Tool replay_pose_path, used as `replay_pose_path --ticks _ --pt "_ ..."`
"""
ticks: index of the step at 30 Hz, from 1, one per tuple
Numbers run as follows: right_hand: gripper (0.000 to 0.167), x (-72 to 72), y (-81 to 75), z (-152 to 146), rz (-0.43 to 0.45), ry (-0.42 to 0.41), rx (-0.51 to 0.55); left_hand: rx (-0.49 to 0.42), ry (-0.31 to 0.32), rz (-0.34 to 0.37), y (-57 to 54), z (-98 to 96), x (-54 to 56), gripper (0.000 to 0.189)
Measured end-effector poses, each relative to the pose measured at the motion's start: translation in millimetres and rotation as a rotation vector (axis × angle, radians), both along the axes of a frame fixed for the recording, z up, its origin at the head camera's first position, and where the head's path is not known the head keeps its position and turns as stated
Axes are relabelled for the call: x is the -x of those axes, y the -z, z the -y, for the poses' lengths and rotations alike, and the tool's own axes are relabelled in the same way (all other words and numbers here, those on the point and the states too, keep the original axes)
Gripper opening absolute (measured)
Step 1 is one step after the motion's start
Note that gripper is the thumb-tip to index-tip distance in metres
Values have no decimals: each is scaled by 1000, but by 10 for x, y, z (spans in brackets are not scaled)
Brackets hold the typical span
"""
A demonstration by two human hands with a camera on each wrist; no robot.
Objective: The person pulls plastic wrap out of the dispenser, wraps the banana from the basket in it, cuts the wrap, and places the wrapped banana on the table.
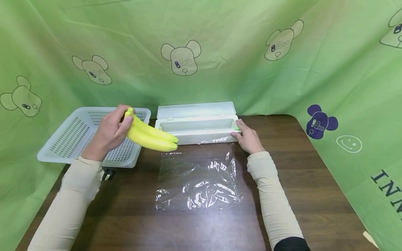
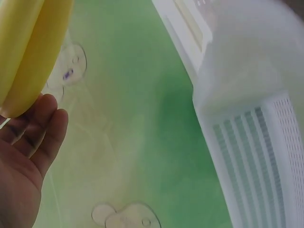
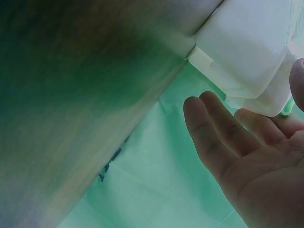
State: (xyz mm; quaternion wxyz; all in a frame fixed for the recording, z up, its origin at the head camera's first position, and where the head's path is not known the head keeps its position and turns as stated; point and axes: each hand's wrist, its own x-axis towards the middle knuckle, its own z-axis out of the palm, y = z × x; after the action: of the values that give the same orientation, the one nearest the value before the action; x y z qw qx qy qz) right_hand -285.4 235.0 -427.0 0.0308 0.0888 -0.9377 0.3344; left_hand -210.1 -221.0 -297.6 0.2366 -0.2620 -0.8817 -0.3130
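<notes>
My left hand [image 1: 110, 130] grips a bunch of yellow bananas [image 1: 150, 137] by the stem end, holding it in the air above the right side of the basket, tips pointing right. In the left wrist view the bananas [image 2: 33, 57] rise at the upper left, above that hand's fingers. At the back of the table a white cling film dispenser [image 1: 201, 137] stands with its lid [image 1: 196, 111] raised. My right hand [image 1: 249, 138] holds its right end, thumb at the front, near a green slider [image 1: 237, 128]. Clear cling film [image 1: 198, 177] lies pulled out over the table towards me.
A white slotted plastic basket [image 1: 59, 153] stands at the back left, under my left forearm. A small dark object [image 1: 108, 174] sits beside its front edge. The brown wooden table [image 1: 292, 167] meets a green printed curtain [image 1: 226, 69] behind and at both sides.
</notes>
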Motion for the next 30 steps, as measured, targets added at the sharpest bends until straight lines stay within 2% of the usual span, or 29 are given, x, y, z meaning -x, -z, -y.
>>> replay_pose_path --ticks 7,12,15,18,23,30 --pt "66 7 14 -40 1 6 -7 5 29 33 171 -261 -64 28" --pt "66 12 18 -25 8 6 -9 -23 60 54 394 -398 -95 27" --pt "66 9 24 -16 10 8 -7 -36 93 92 531 -491 -109 24" --pt "67 10 34 -5 9 9 -10 -67 131 188 660 -587 -141 19" --pt "67 9 37 -5 9 11 -13 -140 179 379 869 -742 -227 22" --pt "66 0 7 -6 9 8 -9 -177 223 565 1135 -884 -322 28"
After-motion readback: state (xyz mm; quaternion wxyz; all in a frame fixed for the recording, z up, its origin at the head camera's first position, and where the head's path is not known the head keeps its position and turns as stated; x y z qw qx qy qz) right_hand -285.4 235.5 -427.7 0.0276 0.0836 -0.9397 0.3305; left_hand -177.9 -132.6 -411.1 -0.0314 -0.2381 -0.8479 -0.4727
